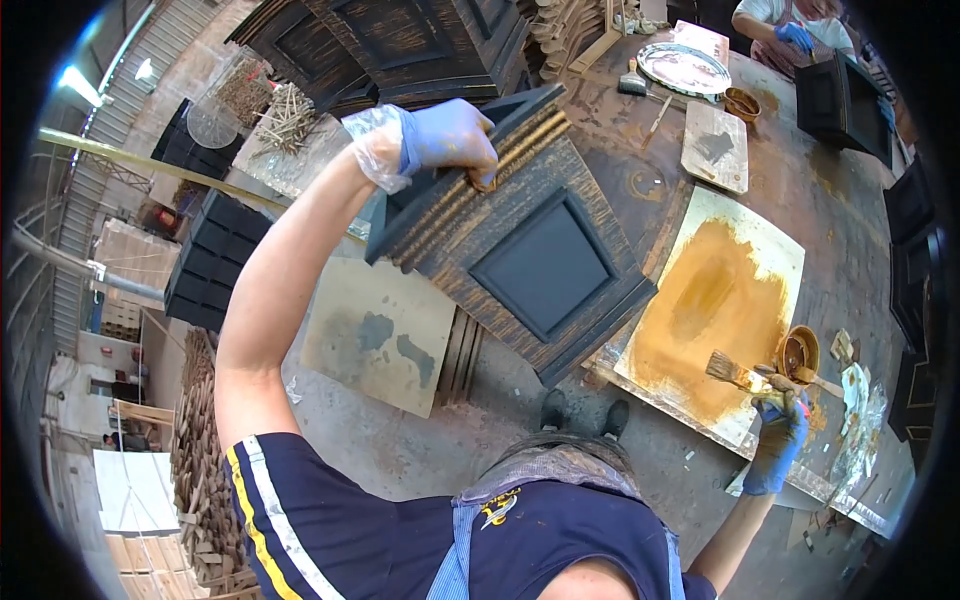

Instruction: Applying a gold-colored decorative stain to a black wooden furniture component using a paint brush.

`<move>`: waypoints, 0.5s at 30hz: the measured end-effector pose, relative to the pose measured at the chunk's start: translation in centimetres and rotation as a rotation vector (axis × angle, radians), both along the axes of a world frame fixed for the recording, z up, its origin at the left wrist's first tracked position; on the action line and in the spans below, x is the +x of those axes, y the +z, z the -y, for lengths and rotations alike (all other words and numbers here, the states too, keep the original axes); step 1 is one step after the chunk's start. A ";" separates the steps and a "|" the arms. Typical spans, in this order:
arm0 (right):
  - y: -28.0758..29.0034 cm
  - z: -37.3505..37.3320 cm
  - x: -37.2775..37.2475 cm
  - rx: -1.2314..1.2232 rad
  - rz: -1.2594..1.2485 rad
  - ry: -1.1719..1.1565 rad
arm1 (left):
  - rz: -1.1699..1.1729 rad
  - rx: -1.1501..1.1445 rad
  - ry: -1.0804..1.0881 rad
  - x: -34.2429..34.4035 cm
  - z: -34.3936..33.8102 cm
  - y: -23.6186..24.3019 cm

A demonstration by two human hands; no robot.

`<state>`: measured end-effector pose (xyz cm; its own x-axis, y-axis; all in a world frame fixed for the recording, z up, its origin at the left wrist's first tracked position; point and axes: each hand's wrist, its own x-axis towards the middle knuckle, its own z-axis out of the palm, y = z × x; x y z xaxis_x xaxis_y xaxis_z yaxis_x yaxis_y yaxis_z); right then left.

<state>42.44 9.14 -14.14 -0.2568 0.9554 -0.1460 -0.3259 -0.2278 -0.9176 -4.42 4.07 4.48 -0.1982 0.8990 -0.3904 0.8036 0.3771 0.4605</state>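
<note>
Two gloved hands, one brush, one dark panelled box

Nearest, the right hand [778, 432] is closed round one paintbrush [738, 373], its bristles over the ochre-smeared board [745, 262] at the workbench's [790, 180] near edge, just beside one small brown bowl [799, 352]. The left hand [447, 139] grips the top corner of the tilted dark box [520, 240], fingers curled over its gold-streaked rim. At the far edge: one oval plate [683, 68] and one second brush [632, 80]
</note>
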 end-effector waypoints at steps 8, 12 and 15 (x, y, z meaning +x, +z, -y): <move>2.8 0.0 -2.2 0.037 0.029 0.044 | -0.020 0.072 -0.216 -2.4 1.3 -0.6; 2.5 -0.7 -2.1 0.074 0.066 0.100 | -0.105 -0.050 -0.094 0.5 1.3 0.9; 2.9 -0.8 -2.9 0.098 0.045 0.096 | -0.205 -0.051 -0.255 1.6 0.6 1.1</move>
